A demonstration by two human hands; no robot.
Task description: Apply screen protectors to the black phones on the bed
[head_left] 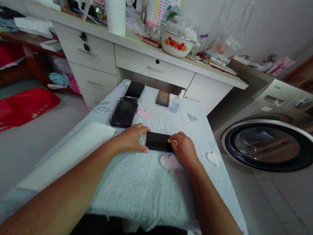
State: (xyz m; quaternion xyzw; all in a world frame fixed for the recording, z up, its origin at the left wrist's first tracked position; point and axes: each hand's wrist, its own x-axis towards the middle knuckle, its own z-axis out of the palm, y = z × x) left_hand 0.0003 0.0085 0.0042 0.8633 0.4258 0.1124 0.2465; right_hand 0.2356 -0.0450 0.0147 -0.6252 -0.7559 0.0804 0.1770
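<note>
the fingers of the left hand point(132, 138) are spread apart around the left end of a phone point(156, 142), thumb and forefinger at its corners. the right hand's point(186, 150) fingers are curled in at the other end; whether they pinch something small and tan there cannot be told. the phone lies flat, dark screen up, on the cloth-covered tabletop point(149, 190). the handling looks under way, with both hands at the phone; nothing marks it as finished, and how much is left cannot be judged.

beyond them, a spray bottle point(176, 102) stands upright near a small squarish item point(163, 98), blurred by pixelation. the dark device point(125, 113) past the left hand is partly pixelated too, a black item point(134, 90) just behind it. the left forearm hides part of a white sheet point(70, 153).
</note>
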